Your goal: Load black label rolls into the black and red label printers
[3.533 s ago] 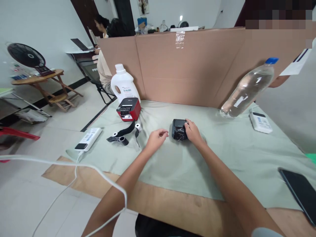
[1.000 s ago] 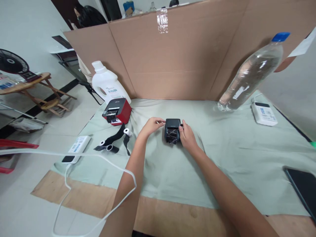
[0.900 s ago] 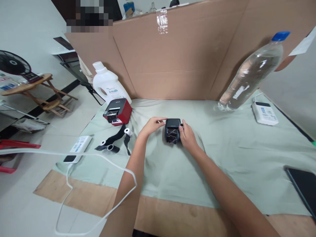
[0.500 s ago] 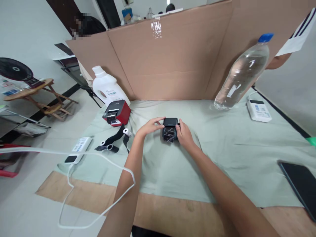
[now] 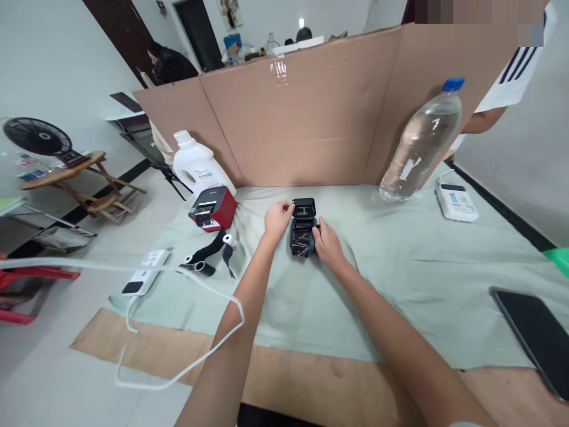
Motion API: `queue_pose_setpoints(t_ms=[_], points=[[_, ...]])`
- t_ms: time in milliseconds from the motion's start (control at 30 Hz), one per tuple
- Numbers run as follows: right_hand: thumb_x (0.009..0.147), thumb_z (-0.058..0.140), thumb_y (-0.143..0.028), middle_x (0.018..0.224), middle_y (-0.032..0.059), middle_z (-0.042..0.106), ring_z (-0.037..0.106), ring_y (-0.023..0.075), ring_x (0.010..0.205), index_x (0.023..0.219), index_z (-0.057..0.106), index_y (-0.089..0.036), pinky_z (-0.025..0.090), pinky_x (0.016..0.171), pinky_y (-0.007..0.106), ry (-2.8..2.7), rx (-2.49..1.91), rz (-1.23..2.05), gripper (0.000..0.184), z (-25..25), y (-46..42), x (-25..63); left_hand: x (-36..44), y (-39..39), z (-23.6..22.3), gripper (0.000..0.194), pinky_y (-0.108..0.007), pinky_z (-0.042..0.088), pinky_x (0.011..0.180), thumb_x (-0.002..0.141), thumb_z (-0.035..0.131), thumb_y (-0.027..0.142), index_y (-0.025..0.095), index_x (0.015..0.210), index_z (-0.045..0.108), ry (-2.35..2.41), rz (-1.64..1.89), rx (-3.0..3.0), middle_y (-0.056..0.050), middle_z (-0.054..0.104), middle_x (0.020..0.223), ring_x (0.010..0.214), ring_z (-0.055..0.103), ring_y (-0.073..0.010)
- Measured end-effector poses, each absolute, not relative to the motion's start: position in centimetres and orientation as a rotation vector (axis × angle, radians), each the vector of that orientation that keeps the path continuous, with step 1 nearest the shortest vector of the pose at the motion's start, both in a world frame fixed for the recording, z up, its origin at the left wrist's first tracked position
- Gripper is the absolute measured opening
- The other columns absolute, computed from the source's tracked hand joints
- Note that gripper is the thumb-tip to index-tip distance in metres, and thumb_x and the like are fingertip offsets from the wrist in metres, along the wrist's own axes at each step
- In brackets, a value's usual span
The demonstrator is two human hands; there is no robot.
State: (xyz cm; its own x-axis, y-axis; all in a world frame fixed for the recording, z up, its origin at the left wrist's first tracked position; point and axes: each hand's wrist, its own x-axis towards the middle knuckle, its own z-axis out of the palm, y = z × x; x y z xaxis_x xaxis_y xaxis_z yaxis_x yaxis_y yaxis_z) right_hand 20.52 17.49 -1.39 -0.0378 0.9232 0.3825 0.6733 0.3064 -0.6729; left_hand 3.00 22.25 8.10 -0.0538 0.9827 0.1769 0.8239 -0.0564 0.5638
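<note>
A small black portable printer lies on the green cloth with its lid raised at the far side. Shiny black paper or film hangs out over its near end. My left hand is closed, its fingertips pinching the left edge of the raised lid. Along the printer's right side my right hand is wrapped, thumb and fingers against the body. To the left lie small white-cored rolls with loose black strips. Behind them stands a red and black label printer, black film at its front.
A white jug and a water bottle lean on the cardboard screen. White power banks lie left and right; a white cable crosses my left forearm. A phone lies near right. People are behind the screen.
The black printer's lid has swung up and away, exposing its inside. My left hand has moved with the lid, fingers now closed on it; my right hand still holds the body. The camera view shifted slightly.
</note>
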Motion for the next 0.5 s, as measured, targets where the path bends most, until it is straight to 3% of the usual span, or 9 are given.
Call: queue_pose_setpoints(t_ms=[100,267,367,500], points=[[0.106,0.022,-0.052,0.127,0.0234,0.068,0.064,0.0369,0.116,0.151,0.046,-0.008,0.051,0.098,0.052,-1.778,-1.426,0.384,0.067,-1.4,17.5,20.5,3.4,20.8,8.5,0.019,-0.025,0.047,0.086,0.090,0.064,0.028,0.028,0.102,0.079,1.722,0.641,2.143,-0.003,0.079,0.109,0.099,0.068,-0.0207],[0.105,0.022,-0.050,0.131,0.0263,0.066,0.063,0.0382,0.117,0.149,0.046,-0.003,0.051,0.098,0.052,-1.798,-1.443,0.396,0.068,-1.2,17.5,20.5,4.7,21.1,9.0,0.025,-0.029,0.047,0.094,0.080,0.071,0.018,0.028,0.101,0.081,1.598,0.304,2.372,-0.007,0.076,0.115,0.113,0.065,-0.0268],[0.105,0.022,-0.048,0.129,0.0268,0.067,0.063,0.0383,0.118,0.149,0.045,-0.002,0.051,0.098,0.052,-1.797,-1.459,0.406,0.068,-1.0,17.4,20.5,5.9,21.9,9.4,0.027,-0.030,0.048,0.094,0.079,0.072,0.017,0.027,0.103,0.080,1.591,0.151,2.449,-0.009,0.075,0.112,0.113,0.065,-0.0274],[0.105,0.023,-0.048,0.130,0.0271,0.066,0.063,0.0373,0.119,0.150,0.045,-0.001,0.050,0.101,0.050,-1.784,-1.490,0.412,0.068,-0.8,17.2,20.5,7.1,22.5,9.9,0.017,-0.033,0.049,0.092,0.078,0.069,0.011,0.020,0.088,0.079,1.591,-0.004,2.509,-0.015,0.075,0.101,0.111,0.067,-0.0307]])
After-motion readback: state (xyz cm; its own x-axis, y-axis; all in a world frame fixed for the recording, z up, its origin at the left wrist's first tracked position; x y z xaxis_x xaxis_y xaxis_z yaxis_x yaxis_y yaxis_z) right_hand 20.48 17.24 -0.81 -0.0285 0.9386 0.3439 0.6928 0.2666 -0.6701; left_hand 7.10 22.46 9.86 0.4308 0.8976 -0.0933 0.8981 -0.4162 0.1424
